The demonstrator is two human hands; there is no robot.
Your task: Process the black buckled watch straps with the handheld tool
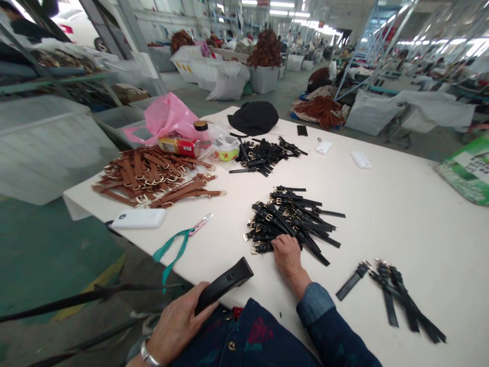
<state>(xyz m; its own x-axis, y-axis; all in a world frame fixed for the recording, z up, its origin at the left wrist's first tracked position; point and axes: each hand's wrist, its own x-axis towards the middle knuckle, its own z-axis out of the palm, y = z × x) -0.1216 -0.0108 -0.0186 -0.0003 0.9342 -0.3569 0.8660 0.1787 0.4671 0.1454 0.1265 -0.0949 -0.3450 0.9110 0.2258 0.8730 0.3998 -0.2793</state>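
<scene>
My left hand (pixel 181 318) is wrapped round a black handheld tool (pixel 225 280) shaped like a hair clipper, its wide end pointing up and right, over the table's front edge. My right hand (pixel 287 253) reaches to the near side of a pile of black buckled straps (pixel 290 216). Its fingers are closed on one black strap (pixel 263 247) whose gold buckle points left; the fingertips are partly hidden. To the right, several more black straps (pixel 389 293) lie apart from the pile, with buckles toward the far side.
On the white table (pixel 412 214) lie brown buckled straps (pixel 147 173), thread snips (pixel 200 224) with a green ribbon, a white power bank (pixel 139 218), a pink bag (pixel 170 120), another black strap pile (pixel 263 153) and a black cap (pixel 254 117). A green bag (pixel 468 171) sits at right.
</scene>
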